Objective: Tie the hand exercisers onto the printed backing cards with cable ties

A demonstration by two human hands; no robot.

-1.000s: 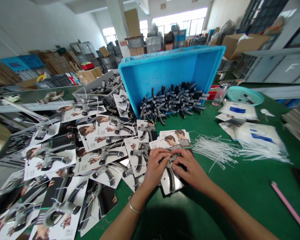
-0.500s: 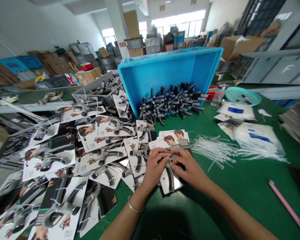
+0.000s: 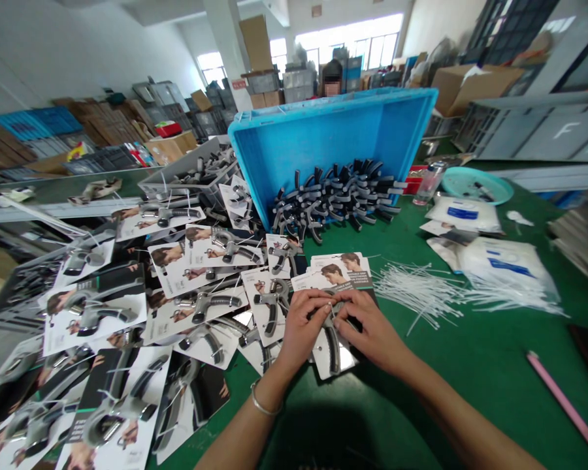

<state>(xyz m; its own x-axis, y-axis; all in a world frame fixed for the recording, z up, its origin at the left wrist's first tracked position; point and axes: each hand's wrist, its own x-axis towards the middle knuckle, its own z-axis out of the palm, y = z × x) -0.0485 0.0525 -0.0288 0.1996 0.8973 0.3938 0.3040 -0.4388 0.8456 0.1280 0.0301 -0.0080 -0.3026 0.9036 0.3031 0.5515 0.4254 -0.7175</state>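
Green workbench (image 3: 451,391), one hand-grip exerciser (image 3: 331,349) in work

Seen from the head camera, the left hand (image 3: 301,316) and the right hand (image 3: 367,320) meet almost fingertip to fingertip, thumbs and fingers closed on the exerciser's upper end. It lies on a printed backing card (image 3: 323,369), its curved black handle pointing back toward the wearer. A small white tip (image 3: 330,305) shows between the thumbs, probably a cable tie; the fingers hide its path. Left of the left hand are carded exercisers (image 3: 225,301) in an overlapping heap; just right of the right hand, loose white cable ties (image 3: 416,294). Beyond both hands stands a blue crate (image 3: 318,140) on its side, with uncarded exercisers (image 3: 343,196). For a neat result, I'd press the exerciser flat against the card with the left fingers, draw the tie evenly with the right, and avoid bending the card.
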